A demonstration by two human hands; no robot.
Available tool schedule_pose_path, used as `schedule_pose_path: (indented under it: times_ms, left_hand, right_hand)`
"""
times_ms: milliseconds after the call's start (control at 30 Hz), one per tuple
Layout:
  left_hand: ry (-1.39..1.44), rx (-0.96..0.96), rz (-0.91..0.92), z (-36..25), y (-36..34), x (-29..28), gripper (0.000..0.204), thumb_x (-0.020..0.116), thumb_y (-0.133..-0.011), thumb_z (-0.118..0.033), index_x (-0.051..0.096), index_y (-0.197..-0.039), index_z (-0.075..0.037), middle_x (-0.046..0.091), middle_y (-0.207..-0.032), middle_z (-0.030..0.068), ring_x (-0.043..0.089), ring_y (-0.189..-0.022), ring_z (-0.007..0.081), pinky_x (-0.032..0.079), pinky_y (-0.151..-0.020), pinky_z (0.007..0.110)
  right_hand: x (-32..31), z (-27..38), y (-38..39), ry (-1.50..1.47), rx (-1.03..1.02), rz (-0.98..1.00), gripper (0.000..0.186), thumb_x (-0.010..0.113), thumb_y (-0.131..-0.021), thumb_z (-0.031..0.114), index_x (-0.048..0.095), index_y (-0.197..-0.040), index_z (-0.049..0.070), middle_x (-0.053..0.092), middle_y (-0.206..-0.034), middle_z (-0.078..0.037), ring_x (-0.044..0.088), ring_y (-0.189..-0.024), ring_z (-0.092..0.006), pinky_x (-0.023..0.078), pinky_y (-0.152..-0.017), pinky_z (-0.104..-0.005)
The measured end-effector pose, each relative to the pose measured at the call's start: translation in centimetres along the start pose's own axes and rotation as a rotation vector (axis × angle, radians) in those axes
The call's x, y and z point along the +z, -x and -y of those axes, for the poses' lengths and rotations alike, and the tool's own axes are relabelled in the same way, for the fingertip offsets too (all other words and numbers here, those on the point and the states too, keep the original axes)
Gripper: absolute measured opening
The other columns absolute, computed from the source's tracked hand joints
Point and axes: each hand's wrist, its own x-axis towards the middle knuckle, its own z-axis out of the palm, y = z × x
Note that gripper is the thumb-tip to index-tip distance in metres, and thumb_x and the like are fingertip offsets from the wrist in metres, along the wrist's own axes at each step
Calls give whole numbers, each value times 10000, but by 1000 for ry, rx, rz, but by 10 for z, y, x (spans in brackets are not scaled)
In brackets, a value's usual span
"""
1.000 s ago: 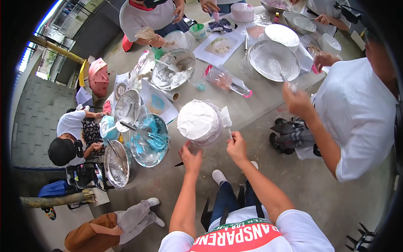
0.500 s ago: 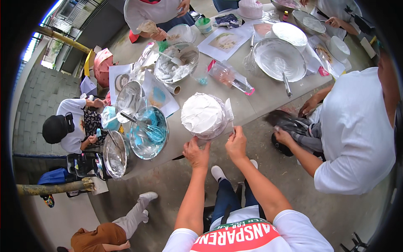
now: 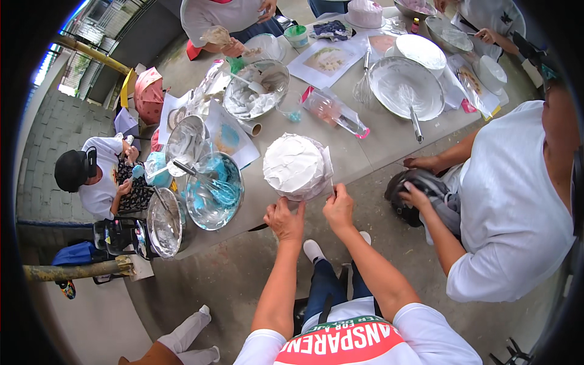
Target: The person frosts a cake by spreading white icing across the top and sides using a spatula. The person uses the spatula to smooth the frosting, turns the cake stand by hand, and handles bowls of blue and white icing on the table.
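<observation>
A round cake (image 3: 294, 163) covered in rough white frosting stands at the table's front edge, on a pale round base (image 3: 309, 194) that shows only as a rim. My left hand (image 3: 284, 220) has its fingers bent against the near edge of that base, thumb toward the middle. In my right hand (image 3: 339, 208) is a white, flat-bladed cake scraper (image 3: 329, 167), pinched by its thin lower end. Its blade stands upright along the cake's right side and seems to touch the frosting.
Left of the cake are metal bowls, one with blue frosting and a whisk (image 3: 214, 191). Behind stand a bowl of white frosting (image 3: 257, 90), a plastic package (image 3: 336, 111) and a large bowl with a whisk (image 3: 406, 86). A person in white (image 3: 517, 201) is close on the right.
The scraper has moved in against the cake's right side, and my right hand has shifted slightly left. My left hand stays at the base. The person at right has leaned lower.
</observation>
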Motion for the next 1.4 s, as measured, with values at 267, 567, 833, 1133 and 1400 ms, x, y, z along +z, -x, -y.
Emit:
schedule_pose_path:
  times_ms: [267,567,833,1133,1400]
  left_hand:
    - [15,-55,-18,-13,-1,8,416,829,-669,-407,673,-940,-133,678,-887,15,584,-955,265,383,-868,440]
    - [91,-100,-8,1,-9,5,495,841,-652,-359,629,-1014,-96,654,-1047,42,512,-1124,291,360,-921,475]
    - [113,58,80,21,-20,8,495,828,-660,-374,643,-1015,-82,663,-1023,49,502,-1135,292,363,-941,467]
    - [207,56,179,31,-37,8,652,839,-644,-369,575,-1145,-46,620,-1112,115,478,-1173,334,362,-976,492]
    - [319,71,260,47,-64,16,826,860,-621,-370,474,-1276,-46,552,-1253,143,417,-1251,353,328,-1016,534]
  right_hand:
    - [-33,62,3,-177,-232,-88,161,492,-882,-58,563,-1022,-22,629,-829,-159,619,-663,-287,498,-637,-359]
    - [-17,-1,-15,-193,96,-60,164,503,-839,-26,573,-987,-2,654,-778,-199,674,-718,-329,509,-658,-427]
    - [6,9,4,-67,56,-112,155,504,-867,-4,567,-1009,-7,668,-781,-121,664,-706,-246,515,-668,-357]
    - [-6,40,14,-224,97,-277,166,473,-843,-37,554,-984,-2,631,-762,-132,642,-699,-306,501,-648,-405]
    - [39,7,18,-30,190,-346,166,517,-826,-2,564,-985,8,657,-754,-199,666,-755,-393,498,-691,-486]
